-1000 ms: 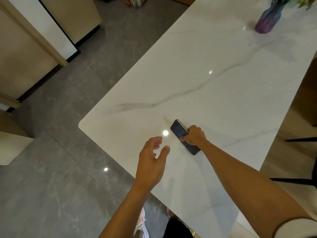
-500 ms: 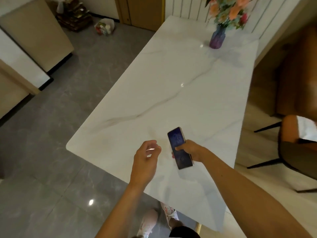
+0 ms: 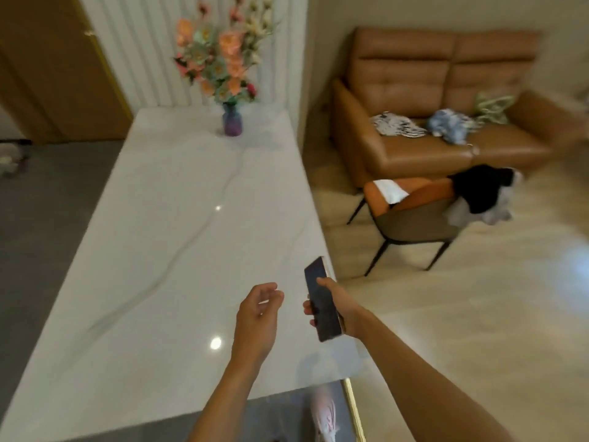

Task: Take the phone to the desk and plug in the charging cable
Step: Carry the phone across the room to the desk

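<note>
Here, the left hand (image 3: 256, 314) hangs over the white marble-patterned tabletop (image 3: 165, 237), palm turned inward, fingers loosely curled and a little apart, gripping nothing. Far beyond its fingertips, at the table's far end, stands a small purple-blue glass vase (image 3: 232, 123) holding a bunch of orange, pink and pale flowers (image 3: 220, 59). Off to this hand's outer side lies grey tiled floor (image 3: 41, 202); further back, a brown wooden door (image 3: 54, 74).

Just beside it, to its thumb side and clear of contact, is the right hand (image 3: 339, 306). It grips a slim dark rectangular phone with a pale gold edge (image 3: 320, 301), thumb across the dark screen, fingertips wrapped round the opposite long edge. The phone is lifted off the tabletop, near the table's right edge, its top end tilted away from the person.

Well beyond the right hand, on the cream floor (image 3: 478, 314), stands an orange-and-grey chair on thin black legs (image 3: 411, 215), a black garment (image 3: 478, 189) draped over its back. Behind the chair sits a tan leather sofa (image 3: 446, 74) with a few bundles of patterned cloth on its seat. Below the right wrist, past the table's near edge, a pale pink shoe (image 3: 323, 413) shows, blurred.
</note>
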Demonstrator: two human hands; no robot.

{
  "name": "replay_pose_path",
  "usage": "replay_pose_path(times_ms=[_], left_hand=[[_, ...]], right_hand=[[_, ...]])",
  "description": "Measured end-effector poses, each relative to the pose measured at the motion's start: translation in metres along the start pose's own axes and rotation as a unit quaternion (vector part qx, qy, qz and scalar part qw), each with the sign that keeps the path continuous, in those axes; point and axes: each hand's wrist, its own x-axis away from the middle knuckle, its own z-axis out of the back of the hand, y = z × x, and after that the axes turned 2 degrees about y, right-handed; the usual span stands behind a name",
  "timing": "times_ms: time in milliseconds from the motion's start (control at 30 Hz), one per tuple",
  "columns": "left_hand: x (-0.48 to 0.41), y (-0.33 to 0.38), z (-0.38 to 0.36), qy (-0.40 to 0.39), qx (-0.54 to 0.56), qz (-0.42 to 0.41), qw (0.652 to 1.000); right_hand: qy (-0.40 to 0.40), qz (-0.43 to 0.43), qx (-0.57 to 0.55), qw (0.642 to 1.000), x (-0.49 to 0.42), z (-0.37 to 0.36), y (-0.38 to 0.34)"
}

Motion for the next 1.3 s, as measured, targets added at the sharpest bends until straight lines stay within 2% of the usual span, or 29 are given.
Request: replay_pose_path(times_ms=[167, 300, 500, 700, 867, 1300], left_hand=[[0.014, 0.023, -0.072, -0.119, -0.041, -0.033, 0.991], [0.041, 0.047, -0.153, -0.225, -0.059, -0.060, 0.971], [0.095, 0.069, -0.277, -0.321, -0.060, -0.094, 0.940], [0.189, 0.088, -0.412, -0.380, -0.064, -0.112, 0.916], [0.261, 0.106, -0.511, -0.402, -0.057, -0.136, 0.904], [0.392, 0.135, -0.747, -0.545, -0.064, -0.145, 0.823]], right_hand=[[0.050, 0.055, -0.139, 0.987, 0.067, 0.079, 0.007], [0.091, 0.122, -0.246, 0.957, 0.127, 0.159, 0.023], [0.230, 0.186, -0.277, 0.914, 0.205, 0.272, 0.044], [0.323, 0.220, -0.276, 0.878, 0.283, 0.416, 0.074], [0.381, 0.214, -0.314, 0.843, 0.335, 0.521, 0.094], [0.432, 0.197, -0.443, 0.760, 0.426, 0.735, 0.120]])
